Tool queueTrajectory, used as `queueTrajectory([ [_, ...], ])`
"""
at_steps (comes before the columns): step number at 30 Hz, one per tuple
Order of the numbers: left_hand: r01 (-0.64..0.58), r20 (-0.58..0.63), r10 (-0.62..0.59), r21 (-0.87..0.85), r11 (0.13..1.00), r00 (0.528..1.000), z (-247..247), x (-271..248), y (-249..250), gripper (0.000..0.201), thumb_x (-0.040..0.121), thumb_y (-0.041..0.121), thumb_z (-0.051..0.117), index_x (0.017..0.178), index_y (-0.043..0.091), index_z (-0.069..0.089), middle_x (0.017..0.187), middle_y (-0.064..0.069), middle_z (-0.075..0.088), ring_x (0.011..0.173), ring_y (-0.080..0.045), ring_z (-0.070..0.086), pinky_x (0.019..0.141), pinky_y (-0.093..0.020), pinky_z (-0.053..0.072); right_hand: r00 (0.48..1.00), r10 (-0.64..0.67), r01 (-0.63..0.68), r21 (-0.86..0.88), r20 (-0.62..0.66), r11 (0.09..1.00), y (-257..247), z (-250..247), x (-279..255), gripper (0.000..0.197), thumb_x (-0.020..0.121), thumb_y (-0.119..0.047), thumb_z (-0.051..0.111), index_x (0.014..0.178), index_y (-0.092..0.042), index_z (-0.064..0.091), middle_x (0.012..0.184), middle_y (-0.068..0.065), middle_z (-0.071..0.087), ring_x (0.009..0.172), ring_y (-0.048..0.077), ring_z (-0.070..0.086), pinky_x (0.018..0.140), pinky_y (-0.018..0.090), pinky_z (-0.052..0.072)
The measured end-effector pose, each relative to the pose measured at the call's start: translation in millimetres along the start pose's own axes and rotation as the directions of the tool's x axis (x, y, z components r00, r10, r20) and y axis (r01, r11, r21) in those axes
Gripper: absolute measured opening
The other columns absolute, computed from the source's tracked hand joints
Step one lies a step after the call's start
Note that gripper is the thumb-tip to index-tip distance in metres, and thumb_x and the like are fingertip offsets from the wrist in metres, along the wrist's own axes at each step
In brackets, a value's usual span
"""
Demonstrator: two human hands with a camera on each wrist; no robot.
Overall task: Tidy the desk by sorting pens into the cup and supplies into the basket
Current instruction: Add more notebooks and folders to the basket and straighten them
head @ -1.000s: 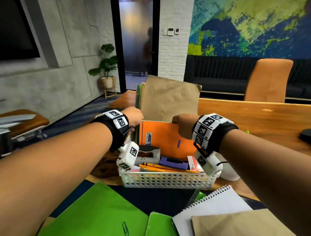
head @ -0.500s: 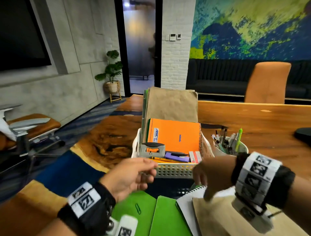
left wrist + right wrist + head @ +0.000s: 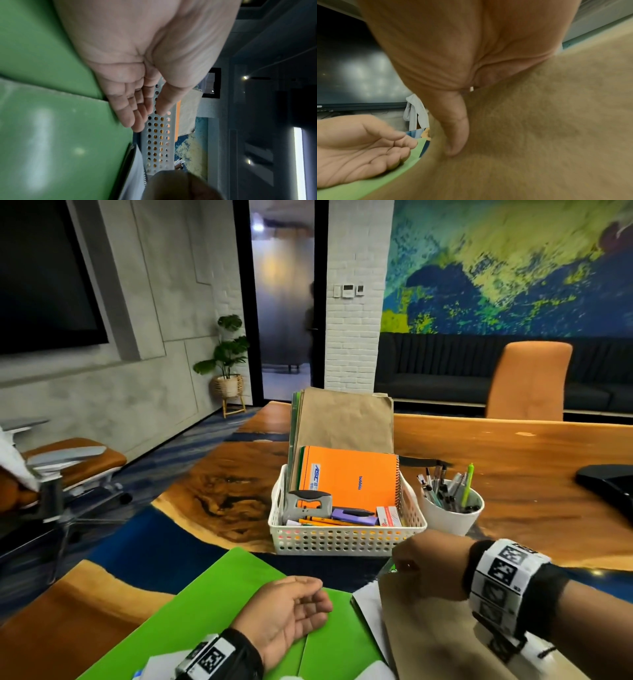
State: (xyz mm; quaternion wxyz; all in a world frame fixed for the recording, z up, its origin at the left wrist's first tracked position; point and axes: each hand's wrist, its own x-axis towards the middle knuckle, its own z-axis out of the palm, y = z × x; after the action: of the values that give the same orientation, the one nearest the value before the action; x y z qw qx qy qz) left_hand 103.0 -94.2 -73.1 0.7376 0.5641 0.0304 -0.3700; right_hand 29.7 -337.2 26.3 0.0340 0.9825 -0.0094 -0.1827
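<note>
We see a long wooden desk (image 3: pixel 513 460) running to the far right. On it, at the middle, stands a white basket (image 3: pixel 342 537) with perforated walls. A tall brown envelope (image 3: pixel 346 419) stands upright at its far side, an orange notebook (image 3: pixel 349 477) leans in front of that, and a grey stapler (image 3: pixel 308 503), yellow pencils (image 3: pixel 329 522) and a purple marker (image 3: pixel 352 513) lie along the near wall. Just right of the basket stands a white cup (image 3: pixel 452 515) filled with pens (image 3: pixel 445 484).

Nearest us, green folders (image 3: pixel 219 590) lie on the left, and brown paper (image 3: pixel 431 635) lies over a white notebook (image 3: pixel 366 604) on the right.

Our left hand (image 3: pixel 291 607) rests palm up on the green folders, fingers loosely curled, holding nothing. Our right hand (image 3: pixel 424 566) pinches the far edge of the brown paper, with the thumb (image 3: pixel 455 129) on top.
</note>
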Motion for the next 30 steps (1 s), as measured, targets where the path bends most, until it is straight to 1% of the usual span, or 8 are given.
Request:
queueTrajectory([
  [4,-0.057,0.072,0.05,0.103,0.993,0.996,3.7,-3.6,-2.2,0.041,0.08,0.017,0.081,0.115,-0.001,0.069,0.094,-0.016,0.073,0.084,-0.023,0.068,0.071,-0.03,0.058,0.989,-0.033,0.04,0.045,-0.144,0.998,0.5,-12.4,7.3,0.014,0.092,-0.032,0.063,0.106,-0.028,0.061,0.095,-0.004,0.06,0.085,0.02,0.055,0.075,0.03,0.049],
  [8,-0.139,0.241,0.076,0.254,0.957,0.967,14.4,-13.2,7.9,0.052,0.074,0.027,0.089,0.12,0.013,0.071,0.112,-0.008,0.076,0.086,-0.018,0.067,0.064,-0.025,0.05,0.955,-0.066,0.095,0.089,-0.289,0.992,-9.0,-35.8,13.2,0.015,0.094,-0.033,0.06,0.108,-0.03,0.06,0.098,-0.001,0.065,0.086,0.024,0.06,0.077,0.039,0.055],
  [11,-0.204,0.299,0.095,0.358,0.911,0.95,22.9,-14.2,17.5,0.037,0.08,0.022,0.083,0.116,0.015,0.073,0.108,-0.005,0.077,0.08,-0.015,0.069,0.055,-0.023,0.046,0.903,-0.088,0.128,0.069,-0.42,0.989,-21.4,-54.4,18.2,0.012,0.095,-0.03,0.059,0.106,-0.025,0.06,0.094,0.001,0.065,0.085,0.026,0.059,0.071,0.036,0.052],
  [15,-0.253,0.192,0.182,0.462,0.85,0.964,23.2,-6.2,36.4,0.015,0.096,0.006,0.065,0.107,0.011,0.073,0.091,-0.003,0.078,0.067,-0.011,0.068,0.053,-0.025,0.052,0.81,-0.111,0.194,0.083,-0.575,0.978,-23.6,-76.0,29.5,0.015,0.091,-0.032,0.063,0.106,-0.028,0.062,0.095,-0.003,0.068,0.087,0.027,0.062,0.072,0.035,0.052],
  [18,-0.22,0.074,0.209,0.434,0.874,0.975,11.0,-2.9,63.9,0.014,0.098,0.005,0.062,0.109,0.006,0.072,0.102,-0.016,0.078,0.084,-0.027,0.073,0.074,-0.041,0.06,0.691,0.07,0.164,0.25,-0.719,0.954,2.9,-88.5,50.4,0.017,0.088,-0.032,0.063,0.104,-0.032,0.063,0.09,-0.01,0.067,0.082,0.02,0.064,0.074,0.03,0.051],
  [22,-0.255,-0.029,0.284,0.358,0.898,0.959,-9.0,3.8,114.0,0.018,0.101,0.003,0.056,0.114,0.004,0.068,0.106,-0.018,0.077,0.09,-0.029,0.073,0.074,-0.041,0.061,0.612,0.451,0.065,0.61,-0.649,0.79,60.7,-96.3,94.3,0.014,0.088,-0.026,0.062,0.101,-0.026,0.067,0.093,-0.003,0.069,0.085,0.021,0.065,0.08,0.031,0.053],
  [25,-0.315,-0.071,0.349,0.29,0.904,0.935,-20.8,16.7,149.5,0.029,0.105,0.0,0.045,0.121,0.011,0.066,0.113,-0.015,0.076,0.1,-0.032,0.07,0.089,-0.047,0.056,0.642,0.536,-0.088,0.642,-0.548,0.762,82.2,-91.2,122.1,0.022,0.086,-0.016,0.056,0.102,-0.023,0.069,0.102,0.002,0.072,0.088,0.024,0.067,0.08,0.032,0.054],
  [30,-0.433,-0.191,0.468,0.2,0.879,0.863,-29.9,48.5,199.5,0.04,0.105,-0.004,0.035,0.136,0.013,0.056,0.126,-0.016,0.068,0.112,-0.037,0.065,0.09,-0.049,0.054,0.775,0.349,-0.115,0.425,-0.527,0.898,67.6,-79.9,160.8,0.027,0.084,-0.016,0.055,0.1,-0.033,0.068,0.111,-0.001,0.072,0.104,0.026,0.067,0.088,0.033,0.054],
])
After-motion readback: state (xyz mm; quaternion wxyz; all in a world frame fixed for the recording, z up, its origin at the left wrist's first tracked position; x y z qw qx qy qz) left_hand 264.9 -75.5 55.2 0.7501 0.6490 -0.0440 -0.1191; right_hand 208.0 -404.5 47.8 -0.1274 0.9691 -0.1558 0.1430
